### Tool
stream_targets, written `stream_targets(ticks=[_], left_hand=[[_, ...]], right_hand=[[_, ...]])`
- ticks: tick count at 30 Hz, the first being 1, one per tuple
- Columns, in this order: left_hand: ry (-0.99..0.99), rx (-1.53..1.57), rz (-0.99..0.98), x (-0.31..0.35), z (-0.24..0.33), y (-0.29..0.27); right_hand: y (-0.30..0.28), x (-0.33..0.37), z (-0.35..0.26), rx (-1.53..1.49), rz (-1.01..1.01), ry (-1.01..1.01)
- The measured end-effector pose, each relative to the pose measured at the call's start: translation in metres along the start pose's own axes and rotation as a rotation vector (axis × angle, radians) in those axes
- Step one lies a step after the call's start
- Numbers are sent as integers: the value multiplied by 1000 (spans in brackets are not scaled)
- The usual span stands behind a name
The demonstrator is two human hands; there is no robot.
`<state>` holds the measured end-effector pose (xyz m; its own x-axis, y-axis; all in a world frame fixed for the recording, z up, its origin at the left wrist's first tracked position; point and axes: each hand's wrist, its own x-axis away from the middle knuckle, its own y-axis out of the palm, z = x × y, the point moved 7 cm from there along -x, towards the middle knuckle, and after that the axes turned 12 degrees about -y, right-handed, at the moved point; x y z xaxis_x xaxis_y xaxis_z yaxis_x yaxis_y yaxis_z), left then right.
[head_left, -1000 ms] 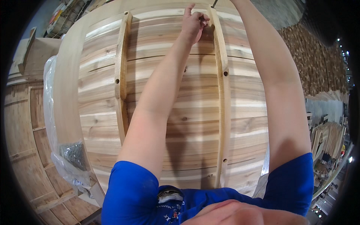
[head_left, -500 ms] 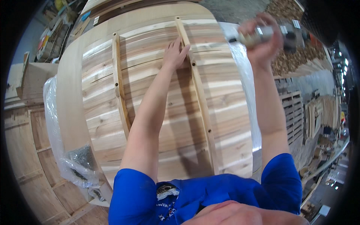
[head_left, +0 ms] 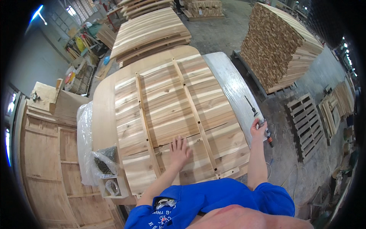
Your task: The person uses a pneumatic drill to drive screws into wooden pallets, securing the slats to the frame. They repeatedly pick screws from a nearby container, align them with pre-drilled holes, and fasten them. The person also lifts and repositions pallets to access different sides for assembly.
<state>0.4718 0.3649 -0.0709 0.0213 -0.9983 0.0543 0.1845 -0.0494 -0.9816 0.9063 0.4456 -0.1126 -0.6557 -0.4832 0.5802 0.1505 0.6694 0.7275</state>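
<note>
A slatted wooden panel (head_left: 170, 114) lies in front of me on a larger pale board (head_left: 103, 100). Two wooden battens with dark holes, a left one (head_left: 142, 114) and a right one (head_left: 193, 110), run lengthwise over it. My left hand (head_left: 180, 152) is spread, palm down, at the panel's near part between the battens. Off the panel's right edge, my right hand (head_left: 259, 129) is closed round a straight power screwdriver (head_left: 269, 138). Its long thin bit points away from me, over a plastic-wrapped stack.
An open plastic bag of small dark hardware (head_left: 102, 165) sits by a small wooden box (head_left: 121, 191) at the near left. Plastic wrap (head_left: 221, 68) covers the stack on the right. Beyond stand stacked panels (head_left: 148, 28), a pile of wood pieces (head_left: 267, 49) and a pallet (head_left: 310, 124).
My left hand has left the right batten and come nearer, onto the panel. The right hand has lowered with the screwdriver, whose bit now points away. The view has shifted, showing more of the workshop.
</note>
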Motion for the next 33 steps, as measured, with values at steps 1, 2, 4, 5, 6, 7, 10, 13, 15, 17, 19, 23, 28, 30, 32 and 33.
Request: stream_targets(ticks=[1, 2, 4, 5, 6, 7, 10, 13, 15, 17, 19, 23, 28, 30, 32, 33], left_hand=[[18, -5, -10, 22, 13, -3], [34, -7, 8, 42, 21, -9], [72, -6, 47, 74, 36, -20], [69, 8, 64, 83, 44, -25], [72, 12, 78, 88, 49, -29], [88, 23, 95, 91, 55, -33], [109, 43, 150, 107, 63, -42], [91, 70, 142, 128, 63, -43], [98, 77, 162, 132, 64, -46], [124, 71, 183, 130, 71, -51], [126, 81, 174, 137, 71, -48], [138, 87, 178, 145, 79, -46], [116, 103, 169, 165, 59, -43], [112, 118, 146, 169, 58, -37], [117, 134, 164, 169, 54, -31], [134, 131, 160, 171, 51, -26]], right_hand=[[-5, -2, 3, -110, 53, 36], [-11, -2, 6, -167, 67, 46], [-17, 1, 11, -283, 93, 64], [-19, 2, 9, -277, 105, 66], [-25, 1, 7, -276, 126, 68], [-31, -3, 1, -283, 142, 61], [-39, 11, -4, -260, 170, 71], [-35, 48, -15, -83, -52, 179], [-23, 75, -17, 50, -252, 262], [-27, 95, -32, 126, -284, 274], [-54, 117, -50, 203, -290, 285], [-110, 158, -108, 303, -263, 251], [-209, 222, -153, 445, -196, 250], [-252, 239, -171, 548, -247, 276], [-282, 259, -179, 631, -189, 310], [-304, 270, -180, 604, -166, 368]])
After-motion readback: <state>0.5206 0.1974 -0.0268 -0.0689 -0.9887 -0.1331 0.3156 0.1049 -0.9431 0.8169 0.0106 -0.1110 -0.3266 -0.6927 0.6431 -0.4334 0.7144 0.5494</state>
